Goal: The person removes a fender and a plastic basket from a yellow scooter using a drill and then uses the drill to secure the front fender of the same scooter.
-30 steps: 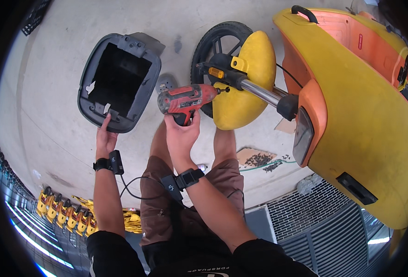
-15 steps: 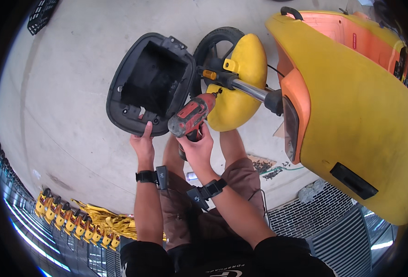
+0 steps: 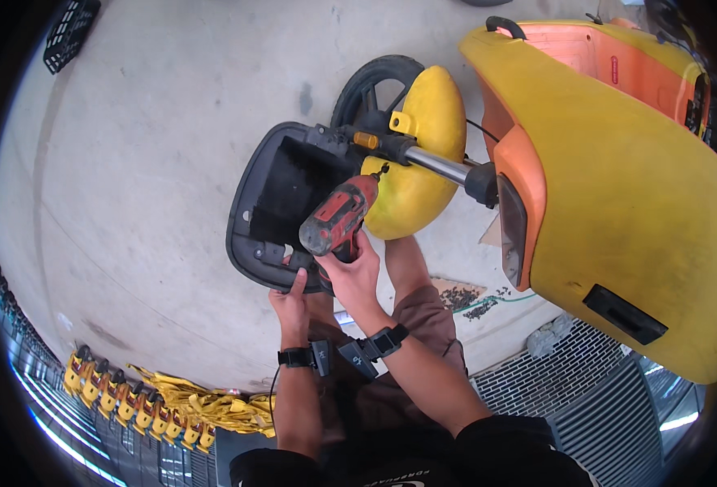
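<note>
My left hand (image 3: 290,308) grips the near rim of a black plastic basket (image 3: 243,215), thumb on top, fingers mostly hidden beneath. The basket is tilted, its hollow side facing up. In my right hand (image 3: 354,280) is a red and black cordless impact driver (image 3: 340,215), its bit pointing up and right over a yellow fender (image 3: 436,122). The driver's body covers part of the basket's right side. Beyond it lie a black-tyred wheel (image 3: 352,91), a silver fork tube (image 3: 440,164) and an orange reflector (image 3: 366,140). Whether the bit touches anything I cannot tell.
A large yellow and orange vehicle body (image 3: 610,195) fills the right side, joined to the fork. Small dark screws (image 3: 480,308) lie on the floor near a cardboard piece. A black crate (image 3: 70,34) stands far left; several yellow parts (image 3: 139,410) line up at lower left.
The basket and my left hand have shifted right and nearer to me, bringing the basket partly behind the driver. My right hand and the driver have dropped slightly toward me.
</note>
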Demonstrator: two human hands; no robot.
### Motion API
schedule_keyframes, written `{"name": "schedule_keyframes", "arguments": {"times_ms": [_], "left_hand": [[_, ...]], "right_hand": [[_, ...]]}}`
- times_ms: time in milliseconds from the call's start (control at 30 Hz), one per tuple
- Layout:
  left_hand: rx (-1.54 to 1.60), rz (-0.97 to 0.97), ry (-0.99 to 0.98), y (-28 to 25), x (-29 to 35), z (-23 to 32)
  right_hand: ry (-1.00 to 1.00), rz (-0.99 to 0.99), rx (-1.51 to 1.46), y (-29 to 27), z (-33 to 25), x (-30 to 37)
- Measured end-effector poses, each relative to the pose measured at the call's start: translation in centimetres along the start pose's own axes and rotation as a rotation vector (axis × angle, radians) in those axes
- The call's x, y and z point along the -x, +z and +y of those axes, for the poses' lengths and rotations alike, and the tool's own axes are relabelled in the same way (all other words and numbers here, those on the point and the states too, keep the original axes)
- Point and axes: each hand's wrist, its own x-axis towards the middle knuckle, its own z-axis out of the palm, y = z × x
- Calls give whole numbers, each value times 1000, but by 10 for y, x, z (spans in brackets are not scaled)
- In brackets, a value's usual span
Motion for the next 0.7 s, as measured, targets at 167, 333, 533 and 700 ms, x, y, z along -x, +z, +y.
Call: {"name": "schedule_keyframes", "arguments": {"times_ms": [167,333,533,700], "left_hand": [[-50,-103,-40,-5,-3,-3],[3,-77,-6,2,-5,5],[56,-92,-15,-8,-17,19],[22,-62,-17,-6,-17,11]], "right_hand": [[91,-50,-10,-3,8,9],[181,-130,131,-24,13,22],[84,-207,279,-54,-1,25],[136,-293,130,-63,15,10]]}}
